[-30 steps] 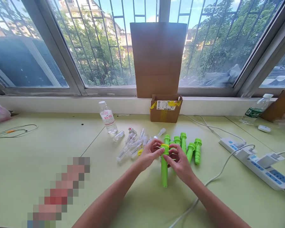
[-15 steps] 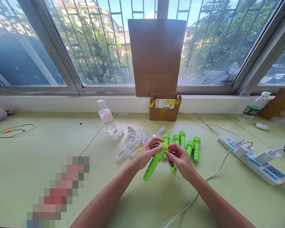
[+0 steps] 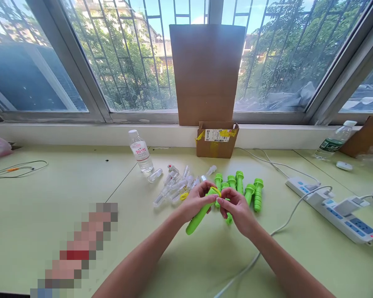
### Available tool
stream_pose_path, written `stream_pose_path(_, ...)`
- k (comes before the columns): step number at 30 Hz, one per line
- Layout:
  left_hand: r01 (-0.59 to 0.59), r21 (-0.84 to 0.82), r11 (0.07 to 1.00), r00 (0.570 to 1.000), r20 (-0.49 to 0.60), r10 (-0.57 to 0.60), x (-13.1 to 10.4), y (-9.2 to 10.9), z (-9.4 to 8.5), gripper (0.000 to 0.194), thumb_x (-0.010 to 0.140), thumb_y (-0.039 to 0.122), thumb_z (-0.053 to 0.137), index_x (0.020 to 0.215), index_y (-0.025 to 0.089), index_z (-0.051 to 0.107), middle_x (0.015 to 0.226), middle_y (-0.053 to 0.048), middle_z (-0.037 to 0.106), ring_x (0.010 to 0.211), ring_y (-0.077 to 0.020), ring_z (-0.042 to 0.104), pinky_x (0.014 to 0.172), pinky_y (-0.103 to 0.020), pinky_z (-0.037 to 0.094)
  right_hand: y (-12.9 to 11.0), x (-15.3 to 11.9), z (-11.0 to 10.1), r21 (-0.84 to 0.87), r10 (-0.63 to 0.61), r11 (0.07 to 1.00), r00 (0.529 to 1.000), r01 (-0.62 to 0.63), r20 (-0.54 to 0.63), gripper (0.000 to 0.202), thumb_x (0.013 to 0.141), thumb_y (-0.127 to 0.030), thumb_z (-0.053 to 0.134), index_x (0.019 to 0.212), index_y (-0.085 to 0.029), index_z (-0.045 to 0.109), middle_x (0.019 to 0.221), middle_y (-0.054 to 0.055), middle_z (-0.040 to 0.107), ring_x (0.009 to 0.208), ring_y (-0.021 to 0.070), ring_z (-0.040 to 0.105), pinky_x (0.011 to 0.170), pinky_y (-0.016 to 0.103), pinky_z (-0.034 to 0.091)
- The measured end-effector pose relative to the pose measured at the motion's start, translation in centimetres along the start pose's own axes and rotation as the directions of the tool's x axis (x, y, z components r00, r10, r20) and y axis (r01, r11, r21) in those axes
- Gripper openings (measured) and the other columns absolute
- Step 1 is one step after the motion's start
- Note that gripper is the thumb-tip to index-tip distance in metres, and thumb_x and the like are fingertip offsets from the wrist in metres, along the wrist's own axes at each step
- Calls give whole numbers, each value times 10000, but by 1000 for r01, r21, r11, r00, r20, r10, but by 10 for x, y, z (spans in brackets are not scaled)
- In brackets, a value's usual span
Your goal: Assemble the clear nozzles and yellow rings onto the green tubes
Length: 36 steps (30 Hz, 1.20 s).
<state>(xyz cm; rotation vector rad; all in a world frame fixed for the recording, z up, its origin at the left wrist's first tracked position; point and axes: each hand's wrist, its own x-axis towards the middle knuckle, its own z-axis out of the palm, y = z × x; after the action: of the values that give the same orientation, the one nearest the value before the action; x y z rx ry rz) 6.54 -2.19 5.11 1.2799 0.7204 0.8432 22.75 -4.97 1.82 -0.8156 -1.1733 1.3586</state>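
A bright green ribbed plastic tube [image 3: 196,222] slants above the table, its rounded end toward me on the left. My left hand [image 3: 196,202] is wrapped round its upper part. At the tube's upper end is a thin yellow band [image 3: 216,190], and my right hand [image 3: 237,207] pinches at it with thumb and fingers. The exact grip is partly hidden by the fingers. Several more green tubes [image 3: 257,195] lie just beyond my right hand. Left of them sits a pile of clear plastic tubes [image 3: 178,189], with another yellow band [image 3: 184,196] beside it.
A water bottle [image 3: 141,152] stands behind the clear tubes. A small cardboard box [image 3: 214,149] is at the sill. On the right lie a power strip [image 3: 338,211] and a white cable [image 3: 279,229] running past my right forearm. A blurred-out patch [image 3: 77,244] covers the left.
The hands stay together at the tube's upper end, with small finger movements there. The tube's lower end has dipped slightly left. The whole view has shifted a little.
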Motion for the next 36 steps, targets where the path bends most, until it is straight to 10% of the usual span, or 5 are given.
stream_pose_path(17, -273, 573, 773, 940, -13, 342, -1, -15, 3, 233, 773, 272, 641, 971, 192, 547, 945, -29, 562, 812, -132, 532, 665, -229, 446, 0, 2, 5, -70, 20, 997, 997, -25, -70, 332, 701, -355, 789, 777, -194, 509, 628, -82, 486, 403, 55, 490, 374, 192, 384)
stream_pose_path(36, -313, 713, 627, 879, -32, 476, 0, -21, 12, 246, 712, 93, 595, 929, 206, 571, 924, -31, 536, 884, -166, 522, 778, -294, 442, 1, -3, 8, -188, -16, 982, 983, -19, -184, 373, 692, -433, 776, 690, -204, 483, 534, -57, 521, 444, 116, 529, 437, 243, 448)
